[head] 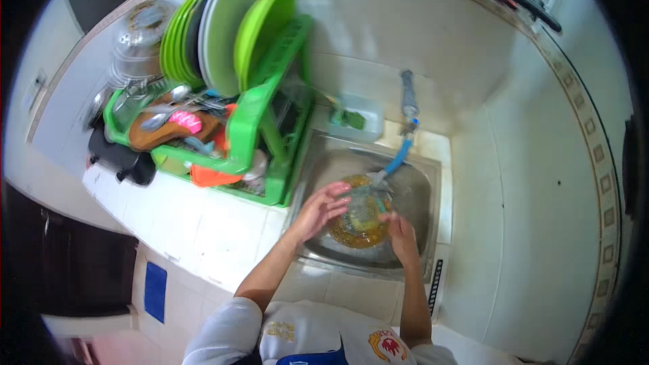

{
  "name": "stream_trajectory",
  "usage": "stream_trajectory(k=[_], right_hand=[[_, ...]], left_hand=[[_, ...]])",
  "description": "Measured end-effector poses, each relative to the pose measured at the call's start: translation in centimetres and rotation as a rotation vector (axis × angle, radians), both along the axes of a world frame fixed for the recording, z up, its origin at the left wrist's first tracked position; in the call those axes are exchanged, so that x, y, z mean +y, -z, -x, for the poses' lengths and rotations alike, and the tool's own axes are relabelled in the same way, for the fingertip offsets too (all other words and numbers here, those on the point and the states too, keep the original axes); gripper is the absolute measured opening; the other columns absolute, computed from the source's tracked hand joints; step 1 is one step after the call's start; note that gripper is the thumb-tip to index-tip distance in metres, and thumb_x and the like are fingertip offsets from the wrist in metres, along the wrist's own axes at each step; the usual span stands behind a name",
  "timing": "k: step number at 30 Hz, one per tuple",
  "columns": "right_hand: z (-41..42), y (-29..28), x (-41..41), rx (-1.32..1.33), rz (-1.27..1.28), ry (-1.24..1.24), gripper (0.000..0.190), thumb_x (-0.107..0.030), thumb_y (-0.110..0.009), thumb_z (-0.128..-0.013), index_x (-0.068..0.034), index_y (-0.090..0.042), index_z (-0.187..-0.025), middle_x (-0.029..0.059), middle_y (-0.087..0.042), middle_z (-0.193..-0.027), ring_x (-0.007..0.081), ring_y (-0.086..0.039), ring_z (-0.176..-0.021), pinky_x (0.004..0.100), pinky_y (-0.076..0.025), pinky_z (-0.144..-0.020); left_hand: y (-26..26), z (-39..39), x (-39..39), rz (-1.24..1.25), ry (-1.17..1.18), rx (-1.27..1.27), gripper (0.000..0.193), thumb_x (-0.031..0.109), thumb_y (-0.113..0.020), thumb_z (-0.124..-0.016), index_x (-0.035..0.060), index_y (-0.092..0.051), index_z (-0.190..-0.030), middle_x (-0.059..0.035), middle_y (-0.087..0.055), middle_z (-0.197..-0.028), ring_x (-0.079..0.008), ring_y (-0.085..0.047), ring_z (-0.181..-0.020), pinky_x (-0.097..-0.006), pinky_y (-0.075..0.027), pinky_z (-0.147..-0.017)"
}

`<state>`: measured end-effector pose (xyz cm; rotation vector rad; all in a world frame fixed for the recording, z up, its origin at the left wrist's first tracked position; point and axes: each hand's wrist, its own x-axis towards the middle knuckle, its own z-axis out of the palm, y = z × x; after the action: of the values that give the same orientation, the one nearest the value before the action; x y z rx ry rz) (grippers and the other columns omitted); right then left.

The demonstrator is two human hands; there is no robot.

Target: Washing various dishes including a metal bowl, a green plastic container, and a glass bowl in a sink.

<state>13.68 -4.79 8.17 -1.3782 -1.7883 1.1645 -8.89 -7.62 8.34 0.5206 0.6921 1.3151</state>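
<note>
In the steel sink (pixel 410 243) sits an amber glass plate (pixel 350 235) with a clear glass dish (pixel 361 208) over its middle. Water runs onto the glass from a blue hose (pixel 400 154) fixed to a cloth-wrapped tap (pixel 408 94). My left hand (pixel 319 213) hovers at the left side of the dish, fingers apart and gripping nothing. At the dish's right side is my right hand (pixel 402 233), its fingers bent near the rim. Blur hides whether those fingers hold the glass.
A green dish rack (pixel 248 132) with green plates (pixel 266 30), cutlery and a brown wooden board (pixel 152 132) stands left of the sink. Behind the sink is a clear plastic tub (pixel 372 121) holding a green sponge (pixel 354 119). A tiled wall (pixel 532 203) rises on the right.
</note>
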Motion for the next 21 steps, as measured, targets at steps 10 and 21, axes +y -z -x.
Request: stream_trajectory(k=[10,21], right_hand=[[2.9,-4.6,-3.1,0.062,-0.008,0.128,0.034,-0.027,-0.04,-0.089,0.001,-0.058,-0.084,-0.0022,-0.036,-0.053,0.0064,-0.031,-0.047,0.0221,-0.026,-0.045],[23.7,-22.9,-4.7,0.002,-0.431,-0.305,0.023,-0.007,-0.05,-0.081,0.0,-0.052,-0.103,0.0114,-0.058,-0.08,0.013,-0.053,-0.065,0.0239,-0.041,-0.06]], left_hand=[[2.6,4.9,-10.0,0.092,-0.008,0.095,0.031,0.012,-0.037,-0.083,-0.0002,-0.042,-0.111,-0.0116,-0.051,-0.103,-0.0175,-0.055,-0.086,-0.0275,-0.043,-0.078],[1.9,16.0,-15.1,0.044,0.084,0.313,0.029,0.009,-0.033,-0.084,0.0006,-0.043,-0.11,-0.0083,-0.051,-0.104,-0.0159,-0.05,-0.093,-0.0284,-0.039,-0.083]])
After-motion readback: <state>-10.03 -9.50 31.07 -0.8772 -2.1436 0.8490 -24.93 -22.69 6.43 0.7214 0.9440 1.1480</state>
